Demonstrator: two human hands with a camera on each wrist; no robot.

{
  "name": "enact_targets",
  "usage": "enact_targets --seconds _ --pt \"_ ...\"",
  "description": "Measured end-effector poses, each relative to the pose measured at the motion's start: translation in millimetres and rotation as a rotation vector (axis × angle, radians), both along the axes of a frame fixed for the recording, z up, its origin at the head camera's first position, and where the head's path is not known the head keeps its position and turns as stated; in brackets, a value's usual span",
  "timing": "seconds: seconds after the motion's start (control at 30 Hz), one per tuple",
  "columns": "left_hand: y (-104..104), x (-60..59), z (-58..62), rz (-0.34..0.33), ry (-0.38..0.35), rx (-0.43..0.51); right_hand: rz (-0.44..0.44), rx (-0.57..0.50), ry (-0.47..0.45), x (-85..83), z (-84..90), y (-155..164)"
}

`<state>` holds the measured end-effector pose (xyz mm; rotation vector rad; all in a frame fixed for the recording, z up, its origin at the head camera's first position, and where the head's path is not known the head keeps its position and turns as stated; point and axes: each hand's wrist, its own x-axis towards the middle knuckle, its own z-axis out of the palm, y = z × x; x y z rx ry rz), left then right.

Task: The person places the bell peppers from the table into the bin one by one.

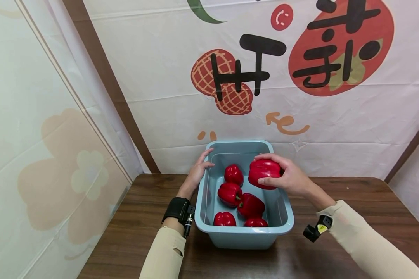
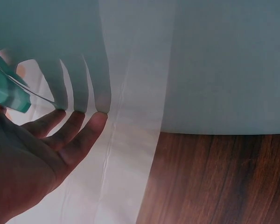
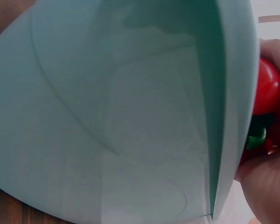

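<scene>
As I read it from the head view, my right hand (image 1: 289, 179) has its fingers and thumb curled round a red bell pepper (image 1: 263, 173), held over the far right part of the blue tub (image 1: 245, 231), above the rim. My left hand (image 1: 198, 170) rests against the tub's far left wall, fingers fairly straight, thumb hooked over the rim. Pepper looks glossy and firm; I judge it light, hollow, a bit slick, and liable to bruise if squeezed hard. Best hold is a broad wrap round the body, not the green stem (image 3: 256, 136), which shows against the palm in the right wrist view. Five more red peppers (image 1: 234, 192) lie loose in the tub, touching one another. Tub is thin smooth plastic, likely to slide. It sits on a dark wood-grain desk (image 1: 356, 201), shiny. Behind, a white printed banner (image 1: 335, 116) with cartoon shapes walls the space in closely on the back and the left side
</scene>
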<state>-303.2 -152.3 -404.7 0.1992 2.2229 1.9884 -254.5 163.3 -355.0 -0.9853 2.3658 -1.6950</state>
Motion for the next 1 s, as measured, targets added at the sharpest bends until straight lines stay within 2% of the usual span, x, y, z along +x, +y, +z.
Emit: enact_targets --seconds 0.13,0.4,0.7,1.0 --pt "-1.0 1.1 1.8 -0.009 -0.016 0.008 0.001 0.001 -0.005 0.3 -1.6 -1.6" --pt "-2.8 5.3 13.1 -0.052 -0.056 0.024 0.009 0.003 -0.015 0.8 -3.2 -3.3" --pt "-1.2 0.4 1.8 -0.011 -0.026 0.001 0.042 0.017 -0.003 0.4 -5.8 -4.8" --pt "0.8 0.2 0.8 0.011 -0.003 -0.015 0.042 0.025 -0.007 -0.6 -8.5 -5.2"
